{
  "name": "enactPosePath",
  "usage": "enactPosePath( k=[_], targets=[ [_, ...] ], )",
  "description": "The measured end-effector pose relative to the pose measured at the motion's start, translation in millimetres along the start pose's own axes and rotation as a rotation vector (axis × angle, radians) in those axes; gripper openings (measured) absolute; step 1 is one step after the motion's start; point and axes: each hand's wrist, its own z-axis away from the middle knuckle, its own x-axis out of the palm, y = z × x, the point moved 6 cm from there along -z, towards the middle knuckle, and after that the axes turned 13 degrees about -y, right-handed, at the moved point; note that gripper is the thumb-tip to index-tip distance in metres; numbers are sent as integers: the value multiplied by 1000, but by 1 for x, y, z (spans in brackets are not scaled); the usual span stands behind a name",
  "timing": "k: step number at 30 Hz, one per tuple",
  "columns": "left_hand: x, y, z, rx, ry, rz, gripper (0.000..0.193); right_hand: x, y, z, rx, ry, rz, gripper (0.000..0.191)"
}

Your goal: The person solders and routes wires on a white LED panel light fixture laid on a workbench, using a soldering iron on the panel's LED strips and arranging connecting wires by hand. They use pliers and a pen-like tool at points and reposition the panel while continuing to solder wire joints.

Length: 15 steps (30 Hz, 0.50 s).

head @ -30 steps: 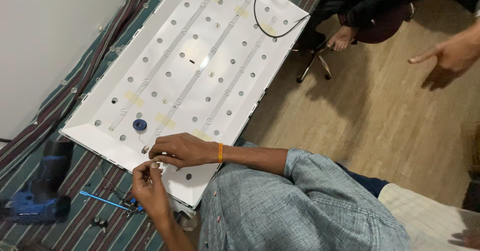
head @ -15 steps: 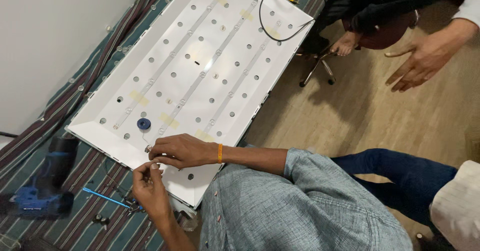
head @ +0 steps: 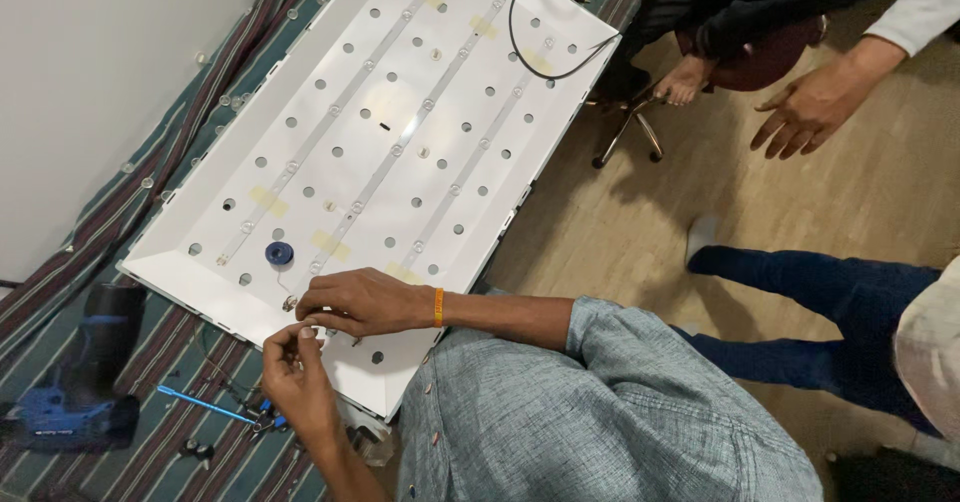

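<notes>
My right hand (head: pixel 810 112) hangs open in the air over the wooden floor (head: pixel 640 232), palm down, holding nothing, with a white sleeve behind it. My left hand is out of view. A co-worker in a grey shirt (head: pixel 600 412) crouches at the near edge of a large white backlight panel (head: pixel 400 92) with several LED strips. The co-worker's hand with an orange wristband (head: pixel 365 302) rests on the panel. Their other hand (head: pixel 295 367) pinches a small part beside it. A blue spool (head: pixel 279 253) lies on the panel close by.
The panel lies on a striped cloth (head: pixel 150 192) along a white wall. A blue power drill (head: pixel 75 397) and a blue screwdriver (head: pixel 200 402) lie at the left. A black cable (head: pixel 530 52) loops over the far end. A chair base (head: pixel 625 137), a seated person's foot (head: pixel 685 82) and my jeans leg (head: pixel 800 282) stand nearby.
My right hand has moved left and turned palm down, its white sleeve now showing. My jeans leg has come into view. The co-worker's hands stay at the panel's near edge.
</notes>
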Motion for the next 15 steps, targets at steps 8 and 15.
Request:
enactPosePath(
  k=[8, 15],
  targets=[
    [-1, -9, 5, 13, 5, -14, 14, 5, 1, 3, -17, 1, 13, 15],
    [-2, -7, 2, 45, -6, -12, 14, 1, -3, 1, -47, -1, 43, 15]
  ],
)
